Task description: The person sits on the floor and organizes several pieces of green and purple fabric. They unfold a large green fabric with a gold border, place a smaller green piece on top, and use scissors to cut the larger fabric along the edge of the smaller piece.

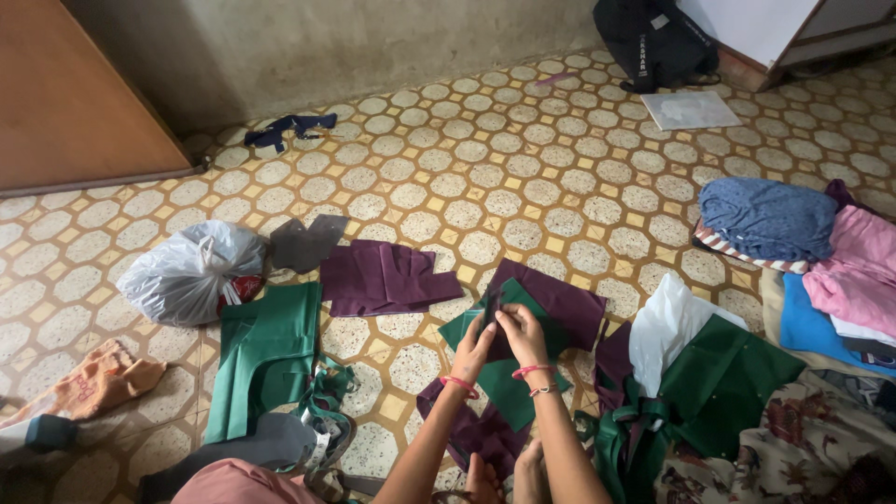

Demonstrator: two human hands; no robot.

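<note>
I'm pinching a small dark fabric piece (492, 303) between both hands, left hand (474, 347) and right hand (523, 334) closed on it together. It's standing upright, directly above the green cloth (504, 373) and maroon cloth (560, 303) on the tiled floor (448, 177), with both hands equally near.

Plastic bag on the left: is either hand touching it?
No: both hands, left and right, hold dark cloth well away from the plastic bag.
</note>
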